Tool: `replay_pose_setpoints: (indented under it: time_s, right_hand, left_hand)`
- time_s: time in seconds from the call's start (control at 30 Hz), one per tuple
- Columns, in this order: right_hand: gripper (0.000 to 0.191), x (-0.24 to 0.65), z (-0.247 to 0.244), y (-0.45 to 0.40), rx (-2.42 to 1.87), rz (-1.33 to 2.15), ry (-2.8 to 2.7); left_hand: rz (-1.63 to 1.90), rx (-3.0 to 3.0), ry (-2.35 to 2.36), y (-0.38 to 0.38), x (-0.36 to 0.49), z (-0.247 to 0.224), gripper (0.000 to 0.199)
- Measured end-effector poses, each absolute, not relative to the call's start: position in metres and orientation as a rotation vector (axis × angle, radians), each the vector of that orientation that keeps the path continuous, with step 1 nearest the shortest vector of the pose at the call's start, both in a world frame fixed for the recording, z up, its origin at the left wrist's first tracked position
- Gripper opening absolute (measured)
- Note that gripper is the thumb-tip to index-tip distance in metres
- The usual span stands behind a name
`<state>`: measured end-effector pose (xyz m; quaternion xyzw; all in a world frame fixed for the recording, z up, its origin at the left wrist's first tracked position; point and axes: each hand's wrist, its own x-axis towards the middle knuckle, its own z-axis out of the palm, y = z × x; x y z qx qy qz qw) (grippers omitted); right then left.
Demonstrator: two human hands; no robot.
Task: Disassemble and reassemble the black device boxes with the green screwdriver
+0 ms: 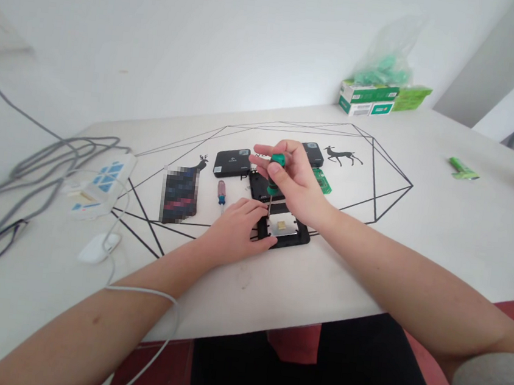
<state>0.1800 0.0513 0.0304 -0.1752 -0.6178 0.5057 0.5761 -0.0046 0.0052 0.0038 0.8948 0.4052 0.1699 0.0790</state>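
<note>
My right hand (pixel 297 181) grips a green-handled screwdriver (pixel 277 159) held upright, its metal shaft pointing down at the upper left corner of a black casing (pixel 300 238). A silvery plate (pixel 288 226) with a small gold-coloured square lies inside that casing. My left hand (pixel 241 227) holds the casing's left side, fingertips by the shaft and thumb at the near edge. Just behind is another black casing part (pixel 257 186), partly hidden by my right hand. A green circuit board (pixel 323 181) lies to the right of it.
Two closed black boxes (pixel 232 163) lie farther back, one partly behind my right hand. A second screwdriver (pixel 221 192) and a pixelated dark item (pixel 179 195) lie left. Farther left are a power strip (pixel 106 186) and cables. Green-white boxes (pixel 369 94) stand at the back right.
</note>
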Motion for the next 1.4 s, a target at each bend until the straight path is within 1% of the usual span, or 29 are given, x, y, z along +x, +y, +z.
replay_pose_setpoints:
  time_s: [0.2,0.33,0.5,0.67,0.87,0.93,1.07,1.13,1.4]
  right_hand:
    - [0.035,0.186,0.034,0.051,-0.554,0.961,-1.528]
    - [0.033,0.188,0.036,0.051,-0.567,0.870,-1.572]
    - [0.037,0.183,0.030,0.055,-0.502,0.934,-1.469]
    - [0.038,0.182,0.027,0.054,-0.534,0.986,-1.434]
    - [0.019,0.181,0.027,0.051,-0.514,1.105,-1.337]
    - [0.022,0.180,0.029,0.050,-0.486,1.122,-1.348]
    - [0.045,0.177,0.029,0.047,-0.447,1.083,-1.366]
    - [0.049,0.175,0.027,0.047,-0.466,1.071,-1.373]
    - [0.028,0.178,0.025,0.048,-0.545,0.899,-1.432]
  left_hand:
    - [0.499,2.677,1.218,0.005,-0.005,0.003,0.034]
    - [0.501,2.684,1.207,0.006,-0.006,0.003,0.035]
    - [0.501,2.671,1.210,0.005,-0.006,0.004,0.034]
    - [0.478,2.668,1.220,0.004,-0.005,0.006,0.034]
    - [0.485,2.671,1.212,0.005,-0.004,0.005,0.035]
    - [0.490,2.671,1.214,0.005,-0.005,0.004,0.035]
    - [0.486,2.662,1.218,0.005,-0.005,0.005,0.034]
    - [0.478,2.653,1.217,0.005,-0.005,0.005,0.034]
    - [0.506,2.639,1.222,0.003,-0.004,0.005,0.033]
